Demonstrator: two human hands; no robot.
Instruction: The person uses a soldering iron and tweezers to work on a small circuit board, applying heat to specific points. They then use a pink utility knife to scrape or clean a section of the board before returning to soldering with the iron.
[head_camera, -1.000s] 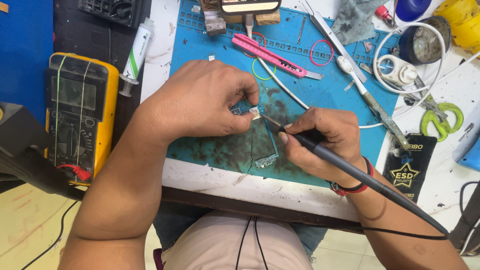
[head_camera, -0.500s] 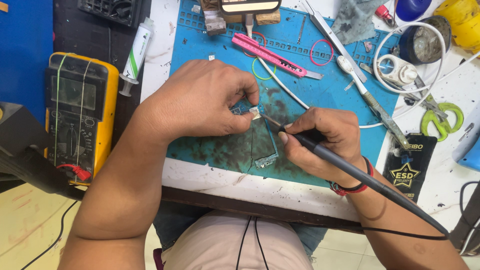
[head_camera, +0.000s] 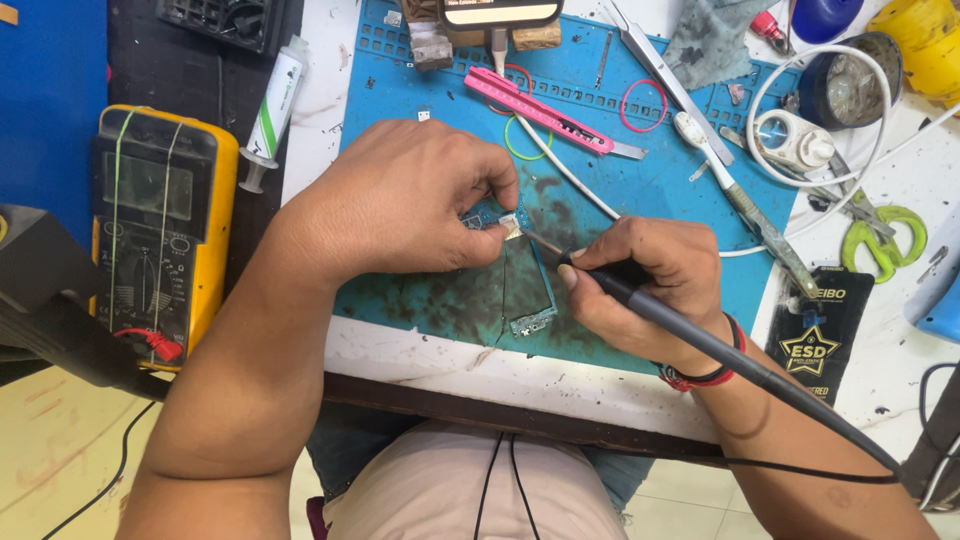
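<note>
Lying on the blue work mat (head_camera: 640, 190), the small blue circuit board (head_camera: 520, 275) sits near the mat's stained front edge, partly hidden under both hands. The left hand (head_camera: 400, 210) rests on the mat with thumb and forefinger pinched on the board's upper end. The right hand (head_camera: 650, 285) is closed in a pen grip around the black soldering iron (head_camera: 700, 340), whose tip meets the board just beside the left fingertips. The mat covers a white bench (head_camera: 480, 365) with a dark front edge. Left of the mat stands a yellow multimeter (head_camera: 160, 235), with a syringe (head_camera: 270, 110) between them. A pink utility knife (head_camera: 545, 112) lies at the mat's far side. A round tin (head_camera: 850, 90) at the right holds a dull, greyish mass.
</note>
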